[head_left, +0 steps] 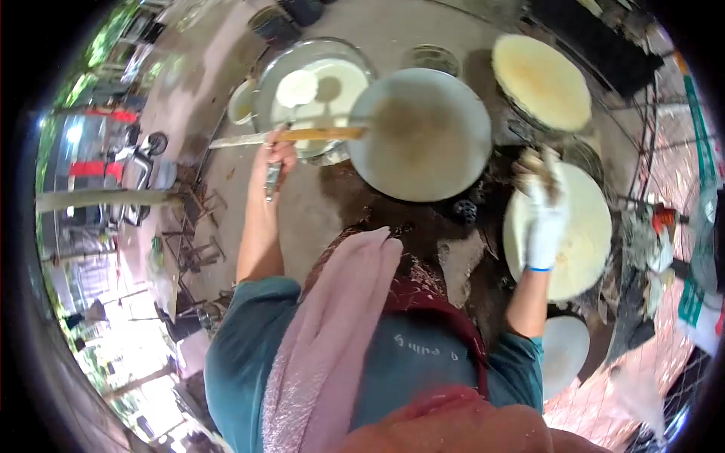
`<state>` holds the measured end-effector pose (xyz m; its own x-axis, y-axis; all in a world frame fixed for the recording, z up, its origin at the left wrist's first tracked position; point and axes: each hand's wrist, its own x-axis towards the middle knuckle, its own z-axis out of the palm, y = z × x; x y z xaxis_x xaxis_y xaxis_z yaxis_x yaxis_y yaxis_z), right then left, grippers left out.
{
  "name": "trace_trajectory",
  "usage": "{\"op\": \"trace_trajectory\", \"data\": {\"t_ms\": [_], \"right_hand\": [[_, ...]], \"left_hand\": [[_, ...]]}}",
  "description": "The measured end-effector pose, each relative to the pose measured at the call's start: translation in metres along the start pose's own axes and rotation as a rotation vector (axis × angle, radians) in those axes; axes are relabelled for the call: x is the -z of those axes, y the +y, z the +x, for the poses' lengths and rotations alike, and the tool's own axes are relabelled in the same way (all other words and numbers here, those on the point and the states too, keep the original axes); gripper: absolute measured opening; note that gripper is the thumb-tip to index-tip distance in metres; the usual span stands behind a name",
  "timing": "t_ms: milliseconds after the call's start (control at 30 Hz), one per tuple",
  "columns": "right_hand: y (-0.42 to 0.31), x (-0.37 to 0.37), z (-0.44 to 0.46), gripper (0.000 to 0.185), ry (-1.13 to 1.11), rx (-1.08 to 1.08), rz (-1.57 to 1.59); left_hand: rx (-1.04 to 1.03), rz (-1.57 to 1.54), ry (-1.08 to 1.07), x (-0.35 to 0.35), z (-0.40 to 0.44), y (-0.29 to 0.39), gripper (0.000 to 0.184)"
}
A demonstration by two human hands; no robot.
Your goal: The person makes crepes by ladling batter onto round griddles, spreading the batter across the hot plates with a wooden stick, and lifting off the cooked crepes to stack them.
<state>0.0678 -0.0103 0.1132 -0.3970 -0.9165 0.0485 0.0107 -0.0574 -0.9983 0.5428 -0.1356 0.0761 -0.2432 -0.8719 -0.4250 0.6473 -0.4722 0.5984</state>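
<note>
My left hand is closed around a metal-handled ladle. The ladle's round bowl, pale with batter, is above a wide metal basin of creamy batter. A flat wooden stick crosses just beyond my fingers; I cannot tell whether the same hand grips it. To the right of the basin is a round grey pan with a brownish middle. My right hand, in a white glove with soiled fingers, is over a large pale yellow pancake. Its fingers are blurred, so any grip is unclear.
Another yellow pancake lies on a pan at the back right. A grey-white disc is near my right elbow. Dark buckets stand at the back left. Left of me are a wooden post and a parked motorbike.
</note>
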Motion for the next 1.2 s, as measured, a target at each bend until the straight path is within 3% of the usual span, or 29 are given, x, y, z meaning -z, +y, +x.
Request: {"op": "trace_trajectory", "data": {"t_ms": [33, 100, 133, 167, 233, 300, 333, 400, 433, 467, 567, 600, 633, 667, 700, 767, 833, 900, 967, 1067, 1133, 1200], "right_hand": [[0.001, -0.049, 0.002, 0.045, -0.178, 0.247, -0.235], [-0.055, -0.159, 0.001, 0.052, -0.598, 0.786, -0.509], [-0.059, -0.207, -0.009, 0.056, -0.699, 0.712, -0.692], [-0.036, -0.253, -0.018, 0.056, -0.616, 0.820, -0.870], [0.010, -0.350, -0.021, 0.057, -0.768, 0.553, -0.977], [0.066, -0.420, -0.007, 0.054, -0.879, 0.147, -0.984], [0.091, -0.435, -0.011, 0.055, -0.767, 0.101, -0.868], [0.131, -0.457, -0.026, 0.055, -0.506, -0.007, -0.788], [0.163, -0.459, -0.040, 0.054, -0.231, 0.217, -0.637], [0.148, -0.452, -0.044, 0.051, -0.204, -0.114, -0.500], [0.183, -0.423, -0.090, 0.040, 0.154, -0.291, -0.468], [0.179, -0.420, -0.103, 0.035, 0.263, -0.332, -0.457], [0.182, -0.414, -0.117, 0.034, 0.323, -0.384, -0.483], [0.187, -0.411, -0.126, 0.035, 0.408, -0.586, -0.445], [0.205, -0.405, -0.142, 0.039, 0.464, -0.597, -0.386], [0.208, -0.412, -0.158, 0.042, 0.543, -0.561, -0.336], [0.212, -0.422, -0.170, 0.045, 0.587, -0.567, -0.343], [0.218, -0.428, -0.182, 0.046, 0.630, -0.541, -0.239], [0.211, -0.428, -0.191, 0.048, 0.529, -0.631, -0.431], [0.225, -0.422, -0.225, 0.051, 0.423, -0.597, -0.525], [0.236, -0.424, -0.251, 0.058, 0.469, -0.658, -0.135], [0.254, -0.430, -0.285, 0.061, 0.463, -0.682, 0.229]], "left_hand": [[-0.036, 0.027, 0.137, -0.012, -0.009, 0.000, 0.017], [-0.002, 0.110, 0.218, 0.000, -0.007, 0.006, 0.020], [0.004, 0.117, 0.262, 0.001, -0.008, 0.006, 0.021], [0.017, 0.129, 0.301, 0.000, -0.008, 0.007, 0.022], [0.097, 0.227, 0.342, 0.057, 0.025, 0.026, 0.031], [0.158, 0.511, 0.072, 0.129, 0.066, 0.044, 0.039], [0.238, 0.450, -0.016, 0.149, 0.081, 0.057, 0.048], [0.280, 0.676, 0.004, 0.168, 0.115, 0.077, 0.045], [0.306, 0.788, 0.034, 0.179, 0.117, 0.087, 0.044], [0.352, 1.022, 0.133, 0.177, 0.120, 0.098, 0.037], [-0.236, 1.869, -0.471, 0.283, 0.173, 0.086, 0.026], [-0.105, 2.059, -0.465, 0.279, 0.181, 0.092, 0.023], [-0.054, 2.106, -0.488, 0.275, 0.191, 0.093, 0.022], [-0.010, 2.151, -0.509, 0.271, 0.205, 0.092, 0.020], [0.027, 2.198, -0.529, 0.269, 0.224, 0.088, 0.019], [-0.079, 2.204, -0.498, 0.290, 0.276, 0.062, 0.017], [-0.653, 2.406, -0.614, 0.289, 0.319, 0.057, 0.020], [-0.565, 2.497, -0.650, 0.245, 0.322, 0.073, 0.027], [-0.366, 2.548, -0.758, 0.272, 0.346, 0.062, 0.028], [-0.085, 2.508, -0.957, 0.300, 0.331, 0.072, 0.031], [0.465, 1.894, -0.779, 0.366, 0.301, 0.056, 0.036], [0.841, 1.217, -0.558, 0.424, 0.268, 0.039, 0.043]]}}
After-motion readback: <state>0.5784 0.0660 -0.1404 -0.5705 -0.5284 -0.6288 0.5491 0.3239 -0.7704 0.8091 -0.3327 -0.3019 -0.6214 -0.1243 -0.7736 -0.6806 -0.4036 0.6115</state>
